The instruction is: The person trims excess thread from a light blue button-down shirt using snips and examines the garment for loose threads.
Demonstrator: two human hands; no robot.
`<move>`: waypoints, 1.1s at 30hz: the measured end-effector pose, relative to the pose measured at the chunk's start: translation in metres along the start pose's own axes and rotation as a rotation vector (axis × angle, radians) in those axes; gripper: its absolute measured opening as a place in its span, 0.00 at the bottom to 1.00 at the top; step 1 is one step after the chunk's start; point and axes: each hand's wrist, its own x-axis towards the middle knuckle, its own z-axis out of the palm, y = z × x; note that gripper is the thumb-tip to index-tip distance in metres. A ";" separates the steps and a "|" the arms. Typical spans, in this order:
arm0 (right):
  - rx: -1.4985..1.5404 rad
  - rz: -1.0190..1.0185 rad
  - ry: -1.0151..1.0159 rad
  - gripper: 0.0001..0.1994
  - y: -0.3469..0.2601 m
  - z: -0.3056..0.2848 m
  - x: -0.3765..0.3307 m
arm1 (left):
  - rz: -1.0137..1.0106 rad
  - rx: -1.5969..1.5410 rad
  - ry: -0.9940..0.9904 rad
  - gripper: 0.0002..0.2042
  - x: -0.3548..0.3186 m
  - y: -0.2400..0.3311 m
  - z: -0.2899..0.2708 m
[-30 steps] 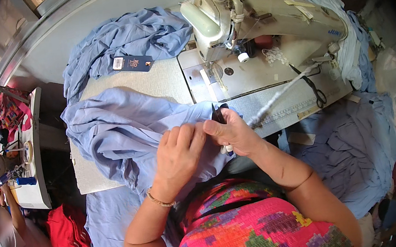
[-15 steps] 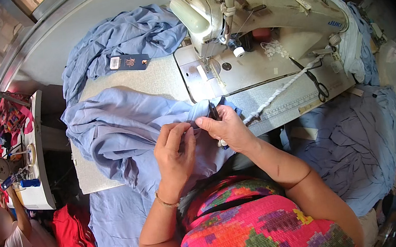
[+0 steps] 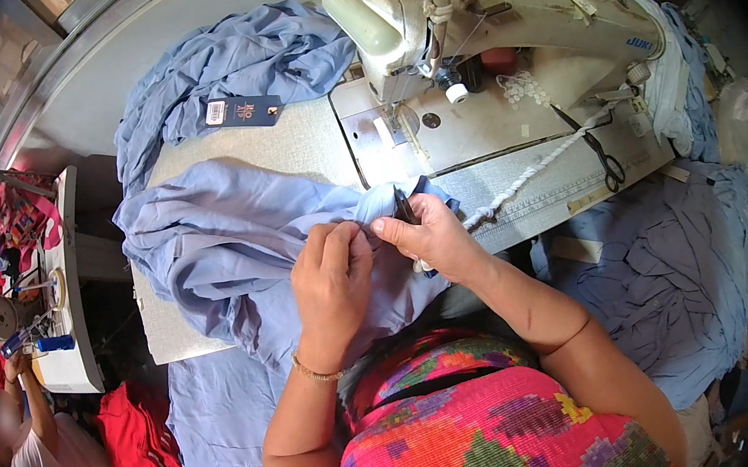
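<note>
A light blue garment [image 3: 202,220] lies bunched over the front of the sewing table, draping off its edge. My left hand [image 3: 331,282] is closed in a pinch on the garment's cloth. Close by, my right hand [image 3: 439,239] is closed around a small dark pointed tool that looks like thread snips [image 3: 403,208]. Its blades point up against the cloth, and the handles are mostly hidden in my palm. Just beyond both hands stands the sewing machine [image 3: 506,13], its needle area over the metal plate.
Another blue garment with a dark tag [image 3: 254,110] lies at the back left. Black scissors [image 3: 605,160] and a twisted white cord [image 3: 536,172] rest at the right. Blue cloth [image 3: 664,280] is heaped beside the table. Another person [image 3: 59,464] works at the far left near red cloth.
My left hand's fingers have curled in more, and the hand has turned slightly toward the right hand. The right hand keeps its hold with hardly any movement.
</note>
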 end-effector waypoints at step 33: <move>0.285 -0.039 0.105 0.09 0.015 0.011 0.009 | -0.197 -0.193 -0.044 0.09 -0.010 0.000 -0.004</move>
